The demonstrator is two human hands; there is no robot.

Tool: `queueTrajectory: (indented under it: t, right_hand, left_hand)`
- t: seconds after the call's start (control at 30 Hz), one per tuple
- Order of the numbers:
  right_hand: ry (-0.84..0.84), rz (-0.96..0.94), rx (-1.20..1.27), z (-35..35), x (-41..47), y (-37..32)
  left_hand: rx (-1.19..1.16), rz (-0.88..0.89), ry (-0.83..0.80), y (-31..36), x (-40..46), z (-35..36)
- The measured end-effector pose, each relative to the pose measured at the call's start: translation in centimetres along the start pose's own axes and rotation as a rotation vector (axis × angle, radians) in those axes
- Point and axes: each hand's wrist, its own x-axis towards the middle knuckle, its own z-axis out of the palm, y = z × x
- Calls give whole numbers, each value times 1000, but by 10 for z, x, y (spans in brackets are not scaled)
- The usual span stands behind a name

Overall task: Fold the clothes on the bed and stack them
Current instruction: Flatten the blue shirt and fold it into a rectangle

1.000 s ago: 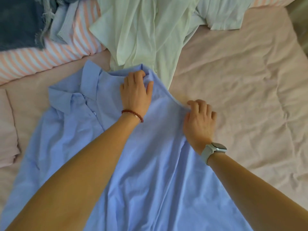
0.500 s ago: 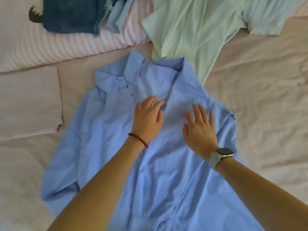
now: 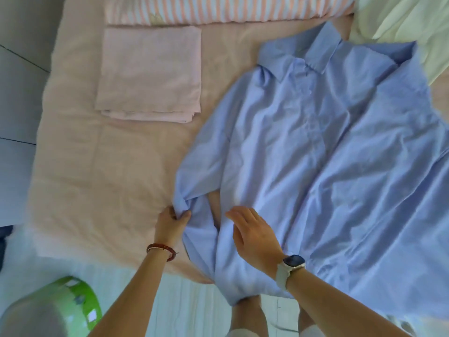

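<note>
A light blue collared shirt [image 3: 328,152] lies spread front-up across the pink bed [image 3: 97,166], collar toward the pillows. My left hand [image 3: 171,223] pinches the bunched end of the shirt's left sleeve near the bed's front edge. My right hand [image 3: 255,235], with a watch on the wrist, hovers flat with straight fingers over the shirt's lower left part. A folded pink garment [image 3: 150,74] lies on the bed at the upper left. A pale green garment [image 3: 408,25] lies crumpled at the top right, partly under the shirt's shoulder.
A pink-and-white striped pillow [image 3: 218,8] runs along the head of the bed. A green round object [image 3: 70,305] stands on the floor at the lower left. The bed's left edge borders grey floor [image 3: 17,93]. My legs show below the shirt's hanging hem.
My view has swung left and down. Both hands have left the shirt's chest and come down to its lower left; my left hand has taken hold of the sleeve end.
</note>
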Motion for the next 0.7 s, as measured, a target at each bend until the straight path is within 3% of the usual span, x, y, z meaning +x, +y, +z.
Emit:
queueTrajectory:
  t: [0.17,0.3,0.33,0.37,0.4,0.47,0.5,0.53,0.6,0.7]
  right_hand:
    - [-237,302,184,40,12,-27]
    - [-215,617,537,48,28,-48]
    - [-199,659,632,49,33,-52]
    - [-172,706,762,49,37,-56]
    - [-134,766,906,48,42,-59]
    - [-41,872,1119,45,50,-59]
    - [-13,912,1158,43,54,-56]
    - [-1,947,1146,41,57,-52]
    - [14,989,1061,38,58,-46]
    - [20,973,1004,21,56,-33]
  left_hand:
    - [-281,69,-79,-21,7,-25]
    - [-242,238,267,-16,-5,-64]
    - [-260,266,275,-14,-9,-73]
    - [-282,285,161,-12,-14,-81]
    - [-287,302,-67,-9,-19,-86]
    - [-158,286,-652,-6,-32,-89]
    - [-58,269,-827,-7,-35,-87]
    - [6,242,-875,-9,-34,-85]
    - [-41,191,-692,-9,-27,-84]
    - [-109,191,-218,-11,-6,-80]
